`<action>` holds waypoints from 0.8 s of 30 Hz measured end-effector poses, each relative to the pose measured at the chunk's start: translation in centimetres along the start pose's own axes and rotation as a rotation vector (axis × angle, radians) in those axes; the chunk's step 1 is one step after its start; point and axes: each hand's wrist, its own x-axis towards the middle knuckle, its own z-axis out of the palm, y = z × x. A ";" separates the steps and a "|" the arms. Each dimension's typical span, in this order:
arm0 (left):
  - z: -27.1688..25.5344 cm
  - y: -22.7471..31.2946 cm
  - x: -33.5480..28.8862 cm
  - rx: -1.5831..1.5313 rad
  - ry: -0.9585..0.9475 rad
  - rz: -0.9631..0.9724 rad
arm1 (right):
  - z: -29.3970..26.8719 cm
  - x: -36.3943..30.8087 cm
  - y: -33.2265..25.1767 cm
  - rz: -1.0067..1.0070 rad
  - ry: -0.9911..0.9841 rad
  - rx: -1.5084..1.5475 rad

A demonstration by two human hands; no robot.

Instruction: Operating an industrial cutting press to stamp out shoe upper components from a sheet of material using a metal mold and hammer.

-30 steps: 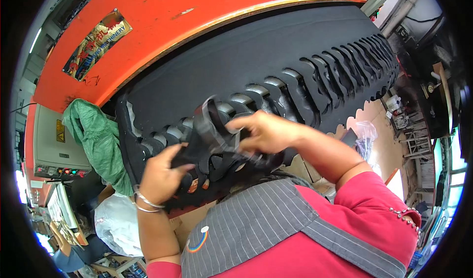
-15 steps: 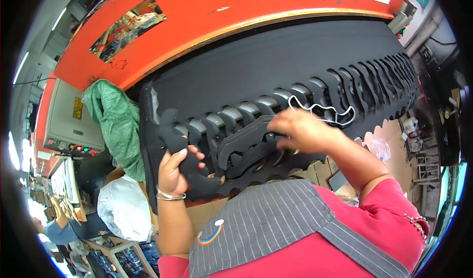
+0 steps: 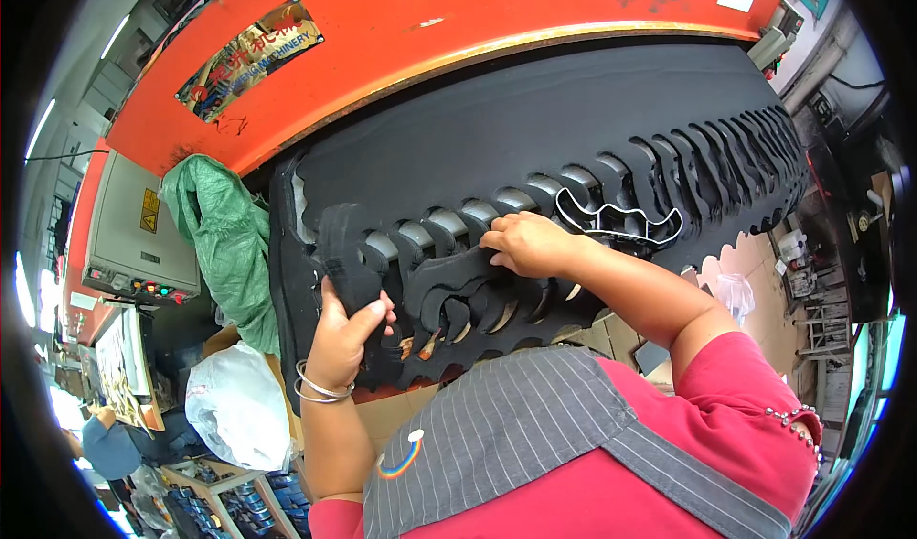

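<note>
Black piece (image 3: 342, 238), newly turned in left hand (image 3: 346, 343), lettered gold plate (image 3: 250, 58) beyond

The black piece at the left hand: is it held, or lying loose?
Held: the left hand grips the black piece, its upper part sticking out above.

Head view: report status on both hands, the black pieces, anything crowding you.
Left hand gripping curved black piece. Right hand on another black piece. White-edged wavy frame close beside right hand.
</note>
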 end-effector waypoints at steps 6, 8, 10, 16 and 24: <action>1.5 1.4 0.5 0.192 -0.148 -0.053 | -0.4 -1.0 -0.7 0.055 -0.046 -0.119; 1.6 1.6 0.9 0.266 -0.246 -0.040 | -0.4 -1.2 -0.7 0.082 -0.063 -0.144; 2.1 1.4 1.2 0.254 -0.238 0.015 | -0.7 -1.4 -0.6 0.046 -0.165 -0.124; 3.4 3.7 1.4 0.502 -0.271 0.035 | -2.4 -2.5 0.5 0.055 0.127 0.244; 7.2 6.6 2.9 1.126 -0.460 0.981 | -7.8 -4.1 -1.7 -0.103 0.357 0.763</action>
